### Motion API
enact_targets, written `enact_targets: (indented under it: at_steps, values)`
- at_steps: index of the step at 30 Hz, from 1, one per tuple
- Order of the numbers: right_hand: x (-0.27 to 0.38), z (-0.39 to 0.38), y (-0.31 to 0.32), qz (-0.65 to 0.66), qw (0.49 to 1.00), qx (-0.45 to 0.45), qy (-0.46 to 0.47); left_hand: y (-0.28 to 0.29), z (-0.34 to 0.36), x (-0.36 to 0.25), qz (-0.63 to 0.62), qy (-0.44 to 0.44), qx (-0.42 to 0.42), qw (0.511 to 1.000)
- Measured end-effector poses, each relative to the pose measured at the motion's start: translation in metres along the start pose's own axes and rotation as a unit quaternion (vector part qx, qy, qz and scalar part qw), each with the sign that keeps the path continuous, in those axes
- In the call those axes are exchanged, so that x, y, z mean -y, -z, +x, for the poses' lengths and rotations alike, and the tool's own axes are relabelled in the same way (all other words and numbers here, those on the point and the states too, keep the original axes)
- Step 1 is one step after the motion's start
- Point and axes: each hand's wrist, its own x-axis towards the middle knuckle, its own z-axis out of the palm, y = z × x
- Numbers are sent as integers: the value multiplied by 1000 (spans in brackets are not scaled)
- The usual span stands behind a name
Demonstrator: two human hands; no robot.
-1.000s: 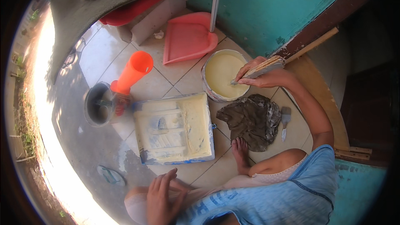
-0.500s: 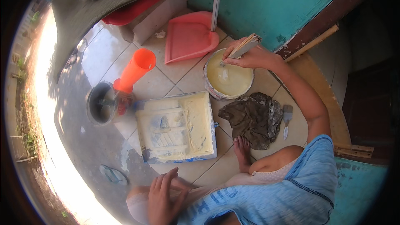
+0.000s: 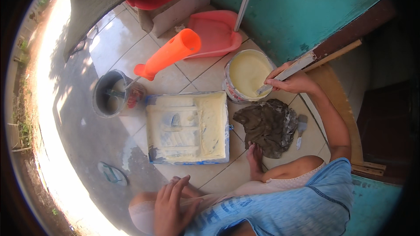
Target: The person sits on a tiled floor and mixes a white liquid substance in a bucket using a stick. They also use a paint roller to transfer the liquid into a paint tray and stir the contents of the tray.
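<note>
By the paint bucket (image 3: pixel 230 90), the right hand (image 3: pixel 295 82) grasps a flat stick (image 3: pixel 297 66), jutting either side of the grip; left hand (image 3: pixel 171 202) slack.

- Hands: two, a left hand (image 3: pixel 173 207) and a right hand (image 3: pixel 292 80).
- Buckets: two, a pale bucket (image 3: pixel 233 91) of cream paint and a grey bucket (image 3: pixel 100 91).
- Paint trays: one paint tray (image 3: pixel 227 124).
- Held tools: one flat, stick-like tool (image 3: pixel 296 67).
- Brushes: one grey-and-white brush (image 3: pixel 302 125) lying on the floor.
- Crumpled cloths: one dark cloth (image 3: pixel 266 126).
- Orange tubes: one orange tube (image 3: pixel 173 52).
- Dustpans: one pink dustpan (image 3: pixel 221 39).
- Sandals: one pale sandal (image 3: pixel 112 174) clearly visible; farther footwear is too blurred to count.
</note>
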Motion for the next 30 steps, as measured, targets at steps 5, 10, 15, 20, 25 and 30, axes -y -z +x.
enact_targets:
  at_steps: [5, 10, 15, 20, 25, 30]
  values:
    - [3, 33, -19, -57, 989, -47, 131, -3, 3, -4, -7, -11, -10, 1000]
    - [-10, 64, 1, -127, 978, -82, 142, -3, 3, -8, 1, 3, -21, 1000]
    - [-50, 27, 32, -191, 969, -133, 83, -2, 3, -9, -14, 11, -22, 1000]
    - [-24, -7, 24, 4, 999, 30, 20, -2, 3, -6, -4, 0, -13, 1000]
    - [-1, 14, -14, -15, 992, -20, 121, -4, 4, -6, -4, -9, -10, 1000]
    - [-23, 37, -9, -85, 983, -106, 127, -4, 5, -10, -13, 1, -14, 1000]
